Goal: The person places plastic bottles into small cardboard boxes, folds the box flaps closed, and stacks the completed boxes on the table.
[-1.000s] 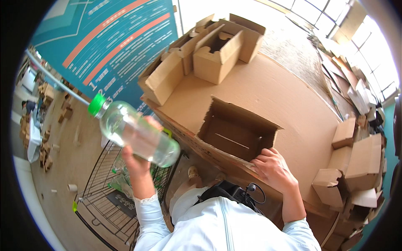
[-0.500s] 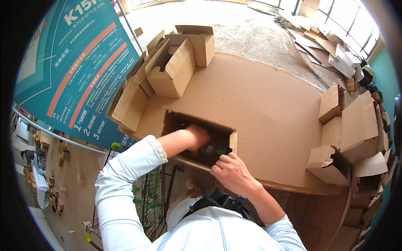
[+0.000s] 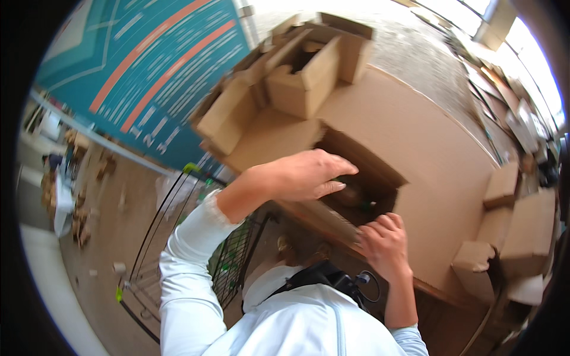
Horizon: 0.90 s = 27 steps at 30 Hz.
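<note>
An open cardboard box (image 3: pixel 371 148) stands before me at the near edge of the cardboard-covered table (image 3: pixel 427 142). Over its near left wall hovers my left hand (image 3: pixel 306 175), empty, thumb and fingers stretched out and apart. My right hand (image 3: pixel 383 243) is at the box's near right corner, its curled fingers closed on the rim. Inside the dark box lie a few shiny things with a bit of green, perhaps clear bottles; blur and shadow hide their exact kind.
Below my left forearm stands a black wire shopping cart (image 3: pixel 196 237) with green corners and green things inside. Open cardboard boxes (image 3: pixel 306 83) line the table's far left; more boxes (image 3: pixel 525 231) are stacked at the right. A teal banner (image 3: pixel 148 71) rises at the left.
My left hand has come up out of the box and opened above its near wall. My right hand stays on the rim. The whole view has turned and shifted.
</note>
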Available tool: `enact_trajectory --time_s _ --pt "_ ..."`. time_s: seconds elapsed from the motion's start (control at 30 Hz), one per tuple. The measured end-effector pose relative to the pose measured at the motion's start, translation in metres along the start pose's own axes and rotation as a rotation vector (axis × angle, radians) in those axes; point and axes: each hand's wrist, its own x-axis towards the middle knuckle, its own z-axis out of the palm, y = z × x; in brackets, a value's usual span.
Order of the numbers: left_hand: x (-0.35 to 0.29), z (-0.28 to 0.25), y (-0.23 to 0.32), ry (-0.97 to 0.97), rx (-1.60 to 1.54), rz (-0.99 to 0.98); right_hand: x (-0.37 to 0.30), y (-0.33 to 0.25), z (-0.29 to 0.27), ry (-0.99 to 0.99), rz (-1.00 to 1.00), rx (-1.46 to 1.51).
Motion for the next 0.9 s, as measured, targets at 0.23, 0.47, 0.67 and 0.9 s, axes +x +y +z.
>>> enact_trajectory --time_s 0.23,0.47,0.67,0.9 --pt "-0.289 -0.003 -0.086 1.197 -0.379 -0.573 0.015 -0.011 -0.004 -0.036 0.074 0.040" --pt "-0.388 0.225 -0.243 0.625 -0.439 -1.470 0.026 -0.021 0.000 -0.128 0.193 -0.035" --pt "-0.289 0.295 -0.288 0.232 -0.165 -1.756 0.026 -0.040 0.004 -0.135 0.298 -0.163" --pt "-0.290 0.292 -0.280 0.191 0.019 -1.768 0.033 -0.054 0.008 -0.129 0.344 -0.206"
